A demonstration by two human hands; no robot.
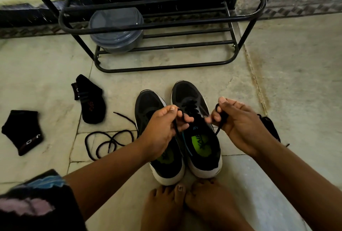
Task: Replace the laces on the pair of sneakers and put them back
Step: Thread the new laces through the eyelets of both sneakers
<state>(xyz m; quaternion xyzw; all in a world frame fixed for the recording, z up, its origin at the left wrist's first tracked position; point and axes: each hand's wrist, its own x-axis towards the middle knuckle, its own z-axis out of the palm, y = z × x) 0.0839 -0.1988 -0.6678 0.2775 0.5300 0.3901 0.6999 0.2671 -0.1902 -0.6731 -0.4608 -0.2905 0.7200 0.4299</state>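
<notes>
Left hand (162, 129): pinches one end of the black lace (192, 106).
Right hand (238, 119): pinches the other end, in a loop.
Right sneaker (199, 134): directly under both hands, on the floor (277, 82).
Long axis: toe away from the person, toward the shoe rack (166, 64).
Left sneaker (148, 106): touching alongside, unlaced.
Spare lace (109, 142): on the floor, left.
Nearer hand: neither, as I judge it.

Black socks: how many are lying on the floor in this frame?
2. One black sock with red lettering lies left of the sneakers, near the rack's foot. The other black sock with white lettering lies farther left, near the frame edge. More could be hidden behind the arms.
</notes>
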